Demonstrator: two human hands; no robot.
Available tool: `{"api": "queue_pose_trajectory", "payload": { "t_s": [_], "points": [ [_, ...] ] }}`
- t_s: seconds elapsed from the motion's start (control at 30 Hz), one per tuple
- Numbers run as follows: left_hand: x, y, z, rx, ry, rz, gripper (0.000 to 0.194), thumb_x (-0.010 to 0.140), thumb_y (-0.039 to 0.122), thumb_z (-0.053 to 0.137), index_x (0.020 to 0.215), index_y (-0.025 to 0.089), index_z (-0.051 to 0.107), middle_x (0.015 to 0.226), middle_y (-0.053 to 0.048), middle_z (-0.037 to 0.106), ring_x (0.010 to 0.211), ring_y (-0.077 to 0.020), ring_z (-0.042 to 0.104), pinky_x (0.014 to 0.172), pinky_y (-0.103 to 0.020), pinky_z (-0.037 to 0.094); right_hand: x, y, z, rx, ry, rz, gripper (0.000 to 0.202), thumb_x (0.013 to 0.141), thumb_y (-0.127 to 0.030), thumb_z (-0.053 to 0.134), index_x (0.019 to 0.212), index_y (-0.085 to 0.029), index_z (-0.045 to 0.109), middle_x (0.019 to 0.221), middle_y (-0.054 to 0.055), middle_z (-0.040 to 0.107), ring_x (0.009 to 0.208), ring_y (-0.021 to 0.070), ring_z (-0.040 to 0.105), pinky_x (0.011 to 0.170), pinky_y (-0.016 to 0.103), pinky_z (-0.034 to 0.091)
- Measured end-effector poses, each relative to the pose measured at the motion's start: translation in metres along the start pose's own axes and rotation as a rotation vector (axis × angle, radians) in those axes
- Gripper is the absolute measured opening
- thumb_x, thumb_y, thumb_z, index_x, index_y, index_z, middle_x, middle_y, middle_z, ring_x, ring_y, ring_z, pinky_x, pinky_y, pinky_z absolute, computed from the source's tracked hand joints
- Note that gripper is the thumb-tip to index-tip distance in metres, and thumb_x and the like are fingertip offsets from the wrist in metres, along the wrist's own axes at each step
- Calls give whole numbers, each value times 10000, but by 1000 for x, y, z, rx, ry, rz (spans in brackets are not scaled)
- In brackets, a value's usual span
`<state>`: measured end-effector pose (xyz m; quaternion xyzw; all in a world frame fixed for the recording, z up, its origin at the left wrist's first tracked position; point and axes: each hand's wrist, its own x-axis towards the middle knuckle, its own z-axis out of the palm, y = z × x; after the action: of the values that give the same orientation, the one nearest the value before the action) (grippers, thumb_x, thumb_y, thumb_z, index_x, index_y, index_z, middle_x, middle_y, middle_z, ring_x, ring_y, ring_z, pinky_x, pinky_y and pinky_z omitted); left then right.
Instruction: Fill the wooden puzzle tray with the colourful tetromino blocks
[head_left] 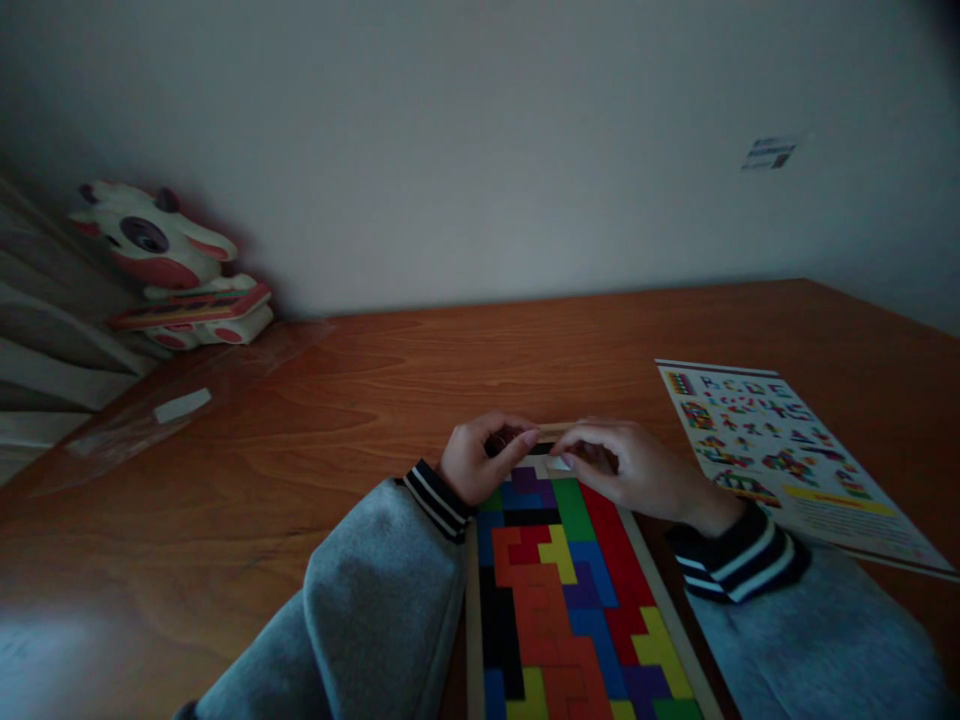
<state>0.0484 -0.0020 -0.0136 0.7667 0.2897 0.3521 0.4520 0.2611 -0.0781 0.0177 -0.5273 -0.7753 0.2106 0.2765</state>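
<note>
A wooden tray puzzle (474, 640) filled with flat, coloured block pieces lies lengthwise before me. Over its far left corner is my left hand (480, 460), thumb and index finger pinched together near the far rim. Opposite it, my right hand (637, 470) bends its fingers down at the far end, fingertips beside a pale patch (556, 463) of the tray. Whatever either hand pinches is hidden or too small to name. Close to the fingers lie a purple piece (529, 485), a green piece (574, 508) and a long red piece (611, 535).
To the right, a printed sheet (795, 450) with small coloured block figures lies on the wooden table (360, 400). A cow-shaped toy (187, 270) stands at the back left near a curtain (52, 340). Clear tape with a white label (182, 405) is at the left.
</note>
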Motion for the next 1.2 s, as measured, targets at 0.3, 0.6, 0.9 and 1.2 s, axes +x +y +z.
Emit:
{"api": "queue_pose_trajectory", "payload": {
  "t_s": [0.3, 0.6, 0.9, 1.2],
  "points": [
    [0, 3, 0, 40, 5, 9, 348, 928, 466, 599, 967, 145, 725, 837, -71, 737, 723, -152, 667, 674, -251, 545, 0, 9, 8, -174, 30, -43, 131, 949, -282, 547, 1031, -217, 626, 842, 34, 611, 800, 192, 579, 739, 354, 477],
    [1, 3, -1, 85, 3, 30, 344, 937, 452, 588, 936, 139, 731, 794, -57, 714, 666, -132, 620, 614, -230, 492, 1, 19, 12, -329, 73, -32, 260, 956, -423, 576, 1063, -190, 623, 959, 71, 632, 944, 243, 580, 828, 407, 470],
    [1, 4, -1, 111, 16, 43, 326, 942, 431, 589, 926, 140, 734, 780, -46, 704, 660, -122, 608, 608, -221, 477, 1, 19, 9, -387, 64, -44, 365, 928, -519, 583, 1034, -175, 635, 962, 75, 636, 955, 250, 579, 824, 391, 461],
    [2, 4, -1, 108, 13, 54, 339, 943, 440, 582, 912, 136, 729, 773, -46, 703, 652, -117, 605, 608, -215, 480, 1, 22, 12, -453, 119, -36, 370, 940, -529, 558, 1026, -179, 643, 961, 73, 655, 935, 241, 601, 820, 376, 459]
  ]
}}
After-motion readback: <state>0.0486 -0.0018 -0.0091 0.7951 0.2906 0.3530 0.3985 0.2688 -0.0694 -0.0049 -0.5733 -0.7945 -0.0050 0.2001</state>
